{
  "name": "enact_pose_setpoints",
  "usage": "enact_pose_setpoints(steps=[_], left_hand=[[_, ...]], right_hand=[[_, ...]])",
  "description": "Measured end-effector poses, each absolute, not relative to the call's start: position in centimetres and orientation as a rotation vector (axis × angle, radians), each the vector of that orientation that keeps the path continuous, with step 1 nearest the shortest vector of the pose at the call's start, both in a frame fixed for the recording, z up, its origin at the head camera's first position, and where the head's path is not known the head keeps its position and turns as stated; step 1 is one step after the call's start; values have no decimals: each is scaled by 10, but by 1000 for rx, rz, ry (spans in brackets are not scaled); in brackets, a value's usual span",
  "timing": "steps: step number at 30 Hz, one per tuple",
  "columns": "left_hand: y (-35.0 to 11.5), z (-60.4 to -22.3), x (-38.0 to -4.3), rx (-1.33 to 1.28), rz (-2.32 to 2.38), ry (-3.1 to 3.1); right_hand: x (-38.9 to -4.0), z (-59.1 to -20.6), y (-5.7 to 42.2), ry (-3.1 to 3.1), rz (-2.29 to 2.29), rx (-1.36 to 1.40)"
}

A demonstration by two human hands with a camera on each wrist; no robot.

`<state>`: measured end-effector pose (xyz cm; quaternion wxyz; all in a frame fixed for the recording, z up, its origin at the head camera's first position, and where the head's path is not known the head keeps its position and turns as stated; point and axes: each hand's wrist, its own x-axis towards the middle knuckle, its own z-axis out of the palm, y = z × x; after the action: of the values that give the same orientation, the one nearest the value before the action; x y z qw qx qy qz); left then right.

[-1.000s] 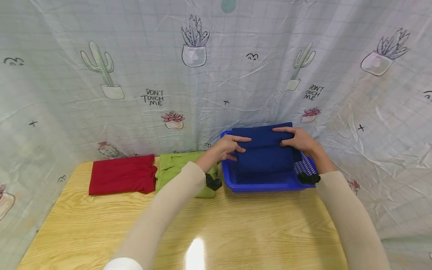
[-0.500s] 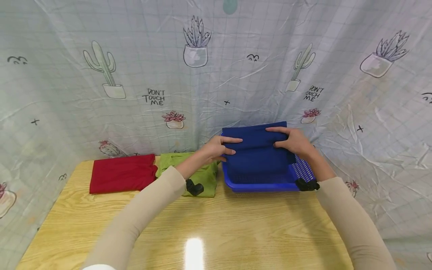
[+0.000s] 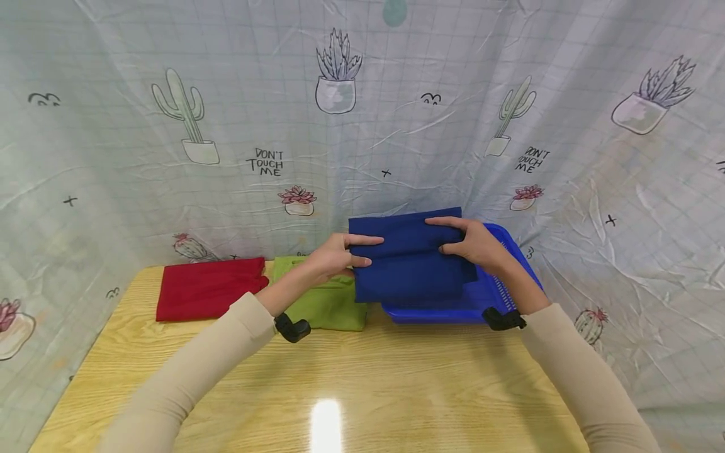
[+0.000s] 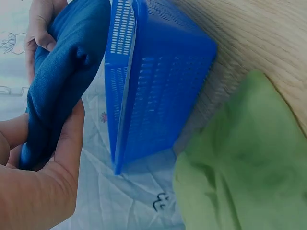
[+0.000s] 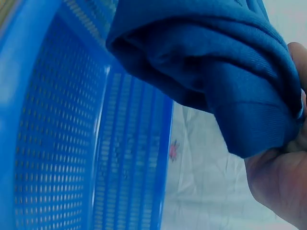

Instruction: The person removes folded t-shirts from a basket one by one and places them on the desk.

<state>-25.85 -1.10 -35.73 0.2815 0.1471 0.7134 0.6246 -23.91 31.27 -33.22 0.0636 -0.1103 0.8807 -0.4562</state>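
A folded dark blue cloth [image 3: 404, 264] hangs above the blue plastic basket [image 3: 436, 316], held between both hands. My left hand [image 3: 331, 257] grips its left edge, thumb and fingers on opposite faces, as the left wrist view shows. On the right edge, my right hand [image 3: 478, 244] pinches it the same way. The cloth overlaps the left part of the basket and covers its left rim in the head view. In the right wrist view the cloth's folded layers [image 5: 206, 72] show above the basket's slotted wall [image 5: 127, 153].
A folded green cloth [image 3: 334, 308] lies left of the basket, partly behind my left hand. Farther left is a folded red cloth [image 3: 209, 289]. All stand on a wooden table [image 3: 385, 384], with a printed curtain [image 3: 391, 145] right behind.
Both hands have moved left with the blue cloth, from over the basket's middle to past its left rim. More of the basket's right side now shows. The red and green cloths stay put.
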Motion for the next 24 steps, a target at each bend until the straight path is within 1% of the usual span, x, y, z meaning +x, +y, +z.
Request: enact_pose_setpoints(steps=[14,24], left_hand=[[-69,-346,-230,411,1681,1981],[-107,-337,-216,410,1582,2128]], right_hand=[[-218,-327,259,2578,-1473,-437],[-212,-329,227,2514,-1539,-505]])
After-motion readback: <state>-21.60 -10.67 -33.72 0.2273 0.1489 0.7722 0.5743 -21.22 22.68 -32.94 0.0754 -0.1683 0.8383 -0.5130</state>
